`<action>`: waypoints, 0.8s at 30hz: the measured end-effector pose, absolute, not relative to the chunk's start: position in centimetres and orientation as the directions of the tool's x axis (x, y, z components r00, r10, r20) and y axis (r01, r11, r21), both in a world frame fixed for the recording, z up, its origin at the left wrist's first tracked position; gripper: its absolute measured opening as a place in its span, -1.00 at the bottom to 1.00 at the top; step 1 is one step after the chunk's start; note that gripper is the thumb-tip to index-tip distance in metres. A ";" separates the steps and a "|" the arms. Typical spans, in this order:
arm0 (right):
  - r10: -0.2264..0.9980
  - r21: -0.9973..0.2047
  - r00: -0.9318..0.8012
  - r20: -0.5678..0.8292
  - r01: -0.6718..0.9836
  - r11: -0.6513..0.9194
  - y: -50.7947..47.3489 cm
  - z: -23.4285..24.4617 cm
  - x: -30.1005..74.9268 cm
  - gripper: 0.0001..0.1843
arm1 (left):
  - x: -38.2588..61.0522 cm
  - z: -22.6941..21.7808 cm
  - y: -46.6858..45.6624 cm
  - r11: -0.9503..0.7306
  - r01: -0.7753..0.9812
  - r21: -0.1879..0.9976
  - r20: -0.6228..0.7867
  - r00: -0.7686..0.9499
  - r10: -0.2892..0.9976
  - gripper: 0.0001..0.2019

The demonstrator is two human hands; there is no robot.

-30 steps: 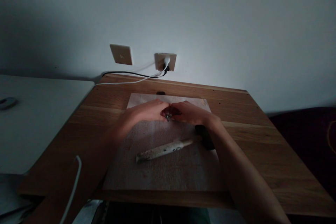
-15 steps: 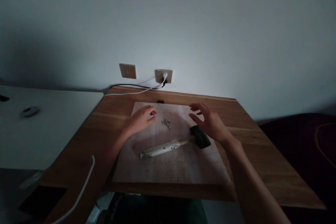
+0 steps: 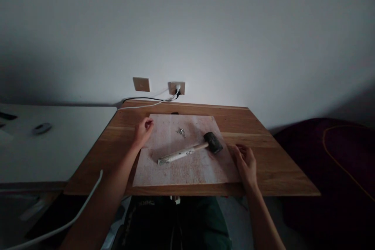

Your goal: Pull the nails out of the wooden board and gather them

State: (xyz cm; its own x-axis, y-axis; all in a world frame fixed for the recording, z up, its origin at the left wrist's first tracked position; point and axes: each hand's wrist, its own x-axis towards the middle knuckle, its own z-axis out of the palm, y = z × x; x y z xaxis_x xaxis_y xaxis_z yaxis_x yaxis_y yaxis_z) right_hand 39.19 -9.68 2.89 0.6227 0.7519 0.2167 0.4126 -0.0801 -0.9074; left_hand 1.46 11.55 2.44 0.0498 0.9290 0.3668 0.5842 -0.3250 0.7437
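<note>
A pale pinkish board lies on a wooden table. On the board rests a mallet with a black head and a light, stained handle. A small heap of metal screws or nails sits near the board's far side. My left hand rests at the board's left edge with its fingers curled loosely and nothing seen in it. At the board's right edge my right hand lies on the table, fingers bent and apart, holding nothing.
A white table with a small round object stands to the left. On the wall behind are a switch plate and a socket with white and black cables. A white cable hangs at lower left. A dark couch fills the right.
My hands were together over the small metal pieces, then let go and drew apart to the board's left and right edges. The pieces lie on the board. The view pulled back.
</note>
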 end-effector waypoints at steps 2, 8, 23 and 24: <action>0.763 -0.902 0.604 0.229 0.426 -0.067 -9.3 2.7 39.4 -0.59 | 1.3 1.8 12.2 -0.350 0.555 0.755 0.405 0.026 0.914 -0.82; 0.689 -0.885 0.656 0.308 0.464 -0.046 -8.6 1.2 40.4 -0.52 | 1.2 0.6 13.4 -0.389 0.527 0.756 0.456 0.002 0.890 -0.81; 0.677 -0.891 0.643 0.359 0.453 0.042 -8.2 0.4 40.4 -0.61 | 1.4 1.7 12.8 -0.382 0.569 0.728 0.468 -0.006 0.883 -0.80; 0.677 -0.890 0.641 0.361 0.454 0.045 -8.2 0.4 40.4 -0.61 | 1.4 1.7 12.8 -0.381 0.571 0.727 0.469 -0.007 0.883 -0.79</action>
State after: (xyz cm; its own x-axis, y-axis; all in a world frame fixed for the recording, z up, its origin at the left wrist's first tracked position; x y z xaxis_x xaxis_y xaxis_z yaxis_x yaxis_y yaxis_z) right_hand 40.39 -8.23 0.41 0.6413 0.6768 0.3615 0.4543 0.0448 -0.8897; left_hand 1.42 12.81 1.67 -0.0075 0.8834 0.4685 0.5710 -0.3809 0.7272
